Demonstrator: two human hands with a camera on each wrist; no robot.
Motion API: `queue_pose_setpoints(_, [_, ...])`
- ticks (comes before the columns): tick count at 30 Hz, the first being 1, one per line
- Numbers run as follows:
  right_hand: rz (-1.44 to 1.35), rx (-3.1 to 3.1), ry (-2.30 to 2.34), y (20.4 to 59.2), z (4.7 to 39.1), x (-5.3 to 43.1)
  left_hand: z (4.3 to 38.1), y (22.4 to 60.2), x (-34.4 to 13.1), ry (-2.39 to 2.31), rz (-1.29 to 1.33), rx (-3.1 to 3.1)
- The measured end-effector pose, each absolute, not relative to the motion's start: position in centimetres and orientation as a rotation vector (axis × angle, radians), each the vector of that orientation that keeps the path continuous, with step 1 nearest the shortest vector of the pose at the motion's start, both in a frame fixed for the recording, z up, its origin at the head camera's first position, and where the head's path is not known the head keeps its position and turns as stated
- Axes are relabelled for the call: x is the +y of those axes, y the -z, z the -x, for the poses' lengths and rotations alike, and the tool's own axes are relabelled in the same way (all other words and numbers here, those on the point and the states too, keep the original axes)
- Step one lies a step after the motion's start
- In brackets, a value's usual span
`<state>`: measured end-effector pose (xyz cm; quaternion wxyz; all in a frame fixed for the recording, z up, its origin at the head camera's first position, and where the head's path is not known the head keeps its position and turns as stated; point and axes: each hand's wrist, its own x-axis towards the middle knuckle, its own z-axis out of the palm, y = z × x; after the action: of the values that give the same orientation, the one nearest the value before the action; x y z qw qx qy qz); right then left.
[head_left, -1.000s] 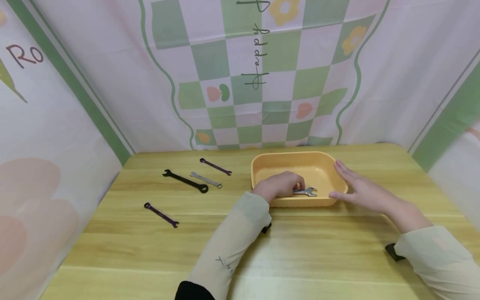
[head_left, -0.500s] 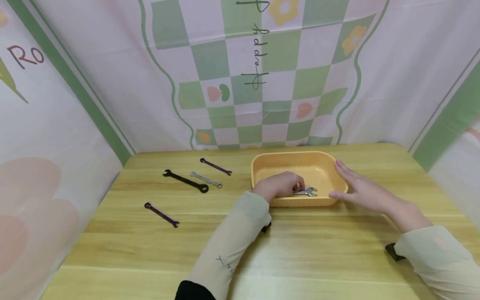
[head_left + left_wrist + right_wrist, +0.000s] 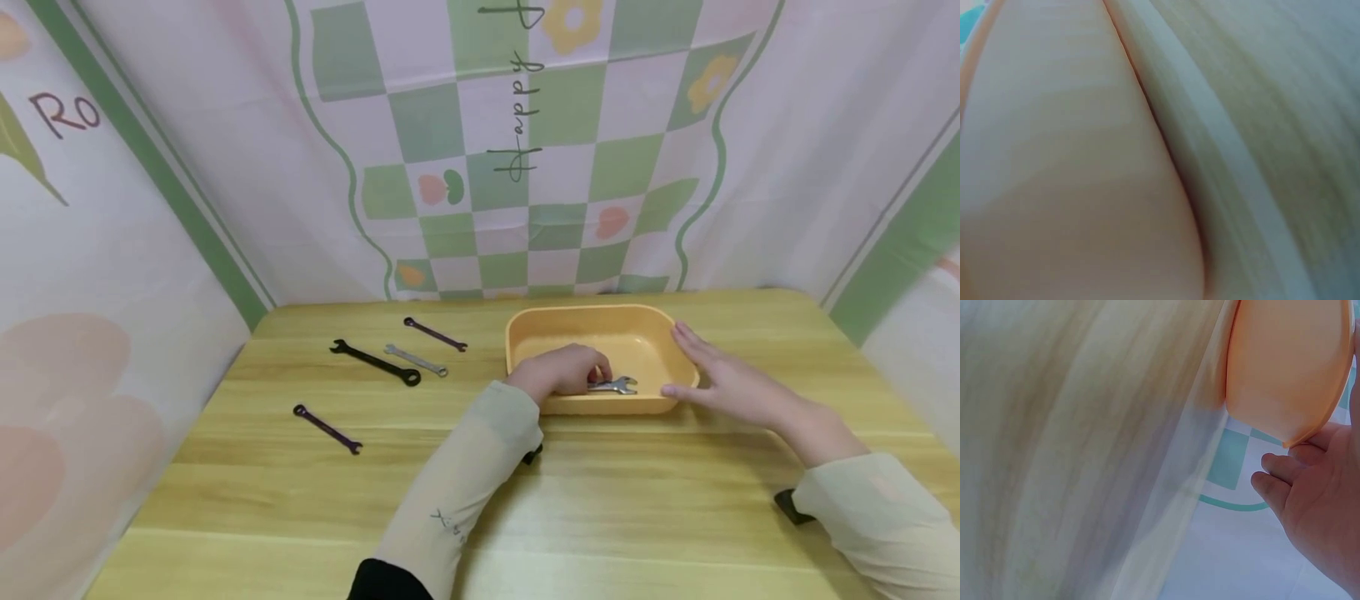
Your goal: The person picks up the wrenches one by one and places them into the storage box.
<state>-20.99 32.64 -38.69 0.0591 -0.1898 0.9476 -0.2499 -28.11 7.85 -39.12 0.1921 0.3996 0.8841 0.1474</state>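
Note:
A yellow plastic bin (image 3: 592, 406) stands on the table at the centre right in the head view. My left hand (image 3: 562, 367) reaches over its front left into it, fingers bent down at a silver wrench (image 3: 618, 385) lying on the bin's floor. Part of that wrench is hidden under the hand, but the fingers appear to grip it. My right hand (image 3: 731, 379) spreads along the bin's right end, thumb at the front corner and fingers fairly straight against the rim. In the right wrist view, fingers (image 3: 1282, 469) touch the bin's end wall. Only blurred skin and tabletop fill the left wrist view.
Left of the bin lie a black wrench (image 3: 375, 362), a small silver wrench (image 3: 417, 360) and a dark purple wrench (image 3: 436, 334). Another purple wrench (image 3: 327, 429) lies nearer the front. Patterned cloth (image 3: 480, 167) hangs behind the wooden table (image 3: 637, 517).
The whole head view has shifted very slightly. Both hands, the bin and the wrenches keep the same places relative to one another.

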Motion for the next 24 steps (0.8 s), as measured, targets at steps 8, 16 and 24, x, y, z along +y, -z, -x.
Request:
queue_pose_setpoints(8, [0.584, 2.864, 0.752, 38.5, 20.8, 32.6, 28.1, 38.9, 7.6, -0.442, -1.084, 2.523])
queue_pose_setpoints(16, [0.582, 2.877, 0.756, 38.7, 20.9, 32.6, 28.4, 37.9, 6.8, -0.508, -1.030, 2.554])
queue_pose_setpoints(24, [0.587, 2.872, 0.753, 38.7, 20.9, 32.6, 28.1, 37.0, 6.3, -0.533, -1.005, 2.552])
